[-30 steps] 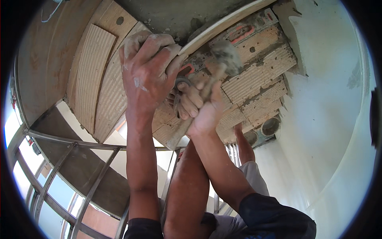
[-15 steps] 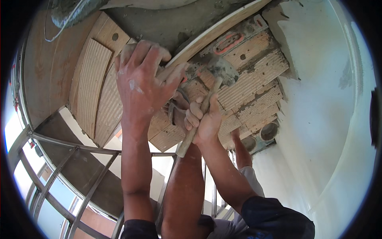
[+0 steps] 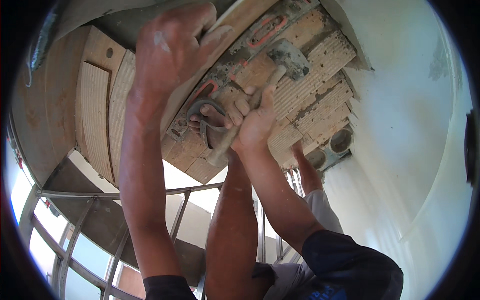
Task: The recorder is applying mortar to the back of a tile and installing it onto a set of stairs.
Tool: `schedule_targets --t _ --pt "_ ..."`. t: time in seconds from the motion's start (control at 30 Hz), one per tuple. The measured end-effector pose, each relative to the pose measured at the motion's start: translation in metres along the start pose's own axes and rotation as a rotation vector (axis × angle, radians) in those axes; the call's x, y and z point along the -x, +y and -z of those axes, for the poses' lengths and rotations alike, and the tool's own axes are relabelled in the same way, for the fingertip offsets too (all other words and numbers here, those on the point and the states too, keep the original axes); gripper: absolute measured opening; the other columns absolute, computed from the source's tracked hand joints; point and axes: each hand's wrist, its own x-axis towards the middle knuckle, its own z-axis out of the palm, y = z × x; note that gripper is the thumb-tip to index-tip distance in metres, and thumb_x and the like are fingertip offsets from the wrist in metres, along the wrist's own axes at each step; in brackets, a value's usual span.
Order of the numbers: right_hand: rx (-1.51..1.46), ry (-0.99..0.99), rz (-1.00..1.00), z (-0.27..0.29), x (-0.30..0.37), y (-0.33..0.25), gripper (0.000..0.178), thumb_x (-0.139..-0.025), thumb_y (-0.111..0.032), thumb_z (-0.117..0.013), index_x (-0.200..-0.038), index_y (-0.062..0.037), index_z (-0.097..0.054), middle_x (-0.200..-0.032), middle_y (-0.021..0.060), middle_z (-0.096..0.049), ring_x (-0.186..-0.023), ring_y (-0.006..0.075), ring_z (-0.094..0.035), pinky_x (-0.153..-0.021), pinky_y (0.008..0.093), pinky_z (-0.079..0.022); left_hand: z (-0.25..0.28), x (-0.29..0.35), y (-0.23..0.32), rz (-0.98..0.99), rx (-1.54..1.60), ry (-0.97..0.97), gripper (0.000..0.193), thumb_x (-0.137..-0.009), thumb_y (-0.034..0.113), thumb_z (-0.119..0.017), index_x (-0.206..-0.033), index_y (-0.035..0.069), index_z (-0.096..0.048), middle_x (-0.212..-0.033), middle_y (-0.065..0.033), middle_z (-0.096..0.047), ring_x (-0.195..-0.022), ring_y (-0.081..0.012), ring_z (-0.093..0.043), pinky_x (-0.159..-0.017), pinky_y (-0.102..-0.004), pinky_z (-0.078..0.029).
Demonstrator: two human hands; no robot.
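My right hand (image 3: 255,122) is wrapped round the wooden handle of a mallet (image 3: 289,59) with a dirty grey head. Its head hovers over or rests on ribbed tan tiles (image 3: 312,75); which one I cannot tell. Farther up on the left, my left hand (image 3: 172,47) grips the upper edge of a long tan tile (image 3: 240,22) standing on edge. Its thumb lies along that edge, while most fingertips are hidden. Along the foot of the tile lies a dirty grey spirit level (image 3: 235,67) with orange-rimmed slots.
My sandalled foot (image 3: 215,125) stands close beside the level, below my right hand. A metal railing (image 3: 105,196) curves across the lower left. Other ribbed tiles (image 3: 97,115) lean at the left. On the right rises a pale wall (image 3: 395,115), with a round container (image 3: 341,141) near its foot.
My left hand has shifted up and left in view, onto the tile's upper edge. The mallet has moved slightly up and right. My view has shifted, uncovering more of the spirit level and my foot.
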Motion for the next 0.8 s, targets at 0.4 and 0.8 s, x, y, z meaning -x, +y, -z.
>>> schedule_targets --t 0.4,0.8 --pt "-0.066 -0.133 -0.382 -0.005 0.057 0.041 0.053 -0.107 -0.06 -0.03 -0.1 -0.013 -0.052 -0.061 -0.0033 -0.035 -0.044 0.0117 -0.034 -0.041 0.0291 -0.036 0.011 -0.007 -0.006 0.081 -0.137 -0.281 0.041 -0.079 0.023 -0.076 -0.113 0.002 -0.069 -0.11 -0.0236 -0.07 -0.103 -0.0391 -0.067 -0.091 -0.0472 -0.053" --pt "-0.282 -0.292 -0.296 -0.003 0.035 0.046 0.045 -0.107 -0.056 -0.035 -0.096 -0.0151 -0.05 -0.062 -0.0024 -0.038 -0.042 0.0093 -0.032 -0.036 0.0278 -0.035 0.006 0.01 -0.019 -0.016 0.049 -0.166 0.04 -0.078 0.015 -0.072 -0.115 0.0 -0.067 -0.108 -0.0248 -0.069 -0.106 -0.0415 -0.065 -0.091 -0.0492 -0.052"
